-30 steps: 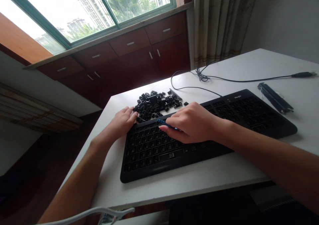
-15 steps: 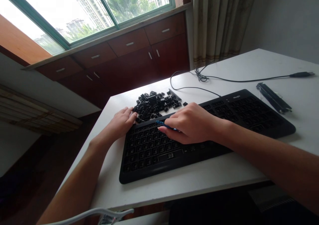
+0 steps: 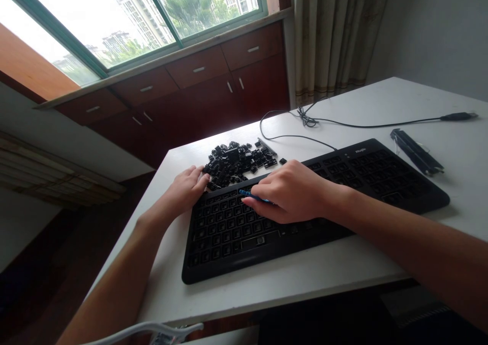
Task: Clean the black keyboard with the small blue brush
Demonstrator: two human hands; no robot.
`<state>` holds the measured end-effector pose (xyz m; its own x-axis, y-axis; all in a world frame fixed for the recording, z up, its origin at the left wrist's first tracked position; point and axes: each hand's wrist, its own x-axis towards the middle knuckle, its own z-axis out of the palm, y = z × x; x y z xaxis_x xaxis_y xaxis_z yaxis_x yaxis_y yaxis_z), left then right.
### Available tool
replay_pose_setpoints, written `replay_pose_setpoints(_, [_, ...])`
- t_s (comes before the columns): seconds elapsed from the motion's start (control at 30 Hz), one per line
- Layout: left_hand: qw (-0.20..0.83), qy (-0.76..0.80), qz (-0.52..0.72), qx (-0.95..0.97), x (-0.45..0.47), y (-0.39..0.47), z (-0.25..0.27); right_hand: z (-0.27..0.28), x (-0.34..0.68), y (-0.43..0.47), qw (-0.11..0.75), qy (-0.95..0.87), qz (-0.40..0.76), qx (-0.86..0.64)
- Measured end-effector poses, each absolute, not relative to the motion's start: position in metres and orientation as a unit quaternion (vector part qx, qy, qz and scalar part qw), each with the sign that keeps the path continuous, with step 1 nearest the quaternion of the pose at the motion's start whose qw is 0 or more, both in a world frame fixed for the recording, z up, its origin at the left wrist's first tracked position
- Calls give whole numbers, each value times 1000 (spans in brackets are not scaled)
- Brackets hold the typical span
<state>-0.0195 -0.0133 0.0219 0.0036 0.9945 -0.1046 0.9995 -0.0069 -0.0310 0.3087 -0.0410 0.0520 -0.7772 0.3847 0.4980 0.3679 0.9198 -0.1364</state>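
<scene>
A black keyboard (image 3: 244,260) lies tilted across the white table with its keycaps off, so rows of bare square sockets show. My right hand (image 3: 292,192) is over its middle, fingers closed round a slim blue tool (image 3: 249,196). The tool points left, its tip near the upper rows; its exact kind is not clear. At the keyboard's far left corner rests my left hand (image 3: 186,188), fingers stretched out and thumb apart. Its fingertips touch the edge of a heap of loose black keycaps (image 3: 231,162) behind the keyboard.
The keyboard's cable (image 3: 356,125) runs over the table (image 3: 160,294) to a USB plug (image 3: 459,116) at the right. A long dark piece in clear wrap (image 3: 417,151) lies behind the keyboard's right end. A pale curved bar (image 3: 152,327) shows by the table's near edge.
The blue tool's tip has shifted very slightly down on the keyboard, with my right hand. My left hand stays in place, and the view has moved a little.
</scene>
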Motion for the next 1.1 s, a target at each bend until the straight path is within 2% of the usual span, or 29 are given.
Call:
replay_pose_setpoints(0.27, [17, 699, -41, 713, -19, -14, 23, 53, 308, -41, 275, -940, 19, -202])
replay_pose_setpoints(0.57, [22, 711, -32, 702, -15, -16, 25, 52, 309, -40, 340, -919, 26, -195])
replay_pose_setpoints(1.1, [22, 705, -26, 709, -20, -14, 22, 47, 306, -38, 338, -908, -26, -248])
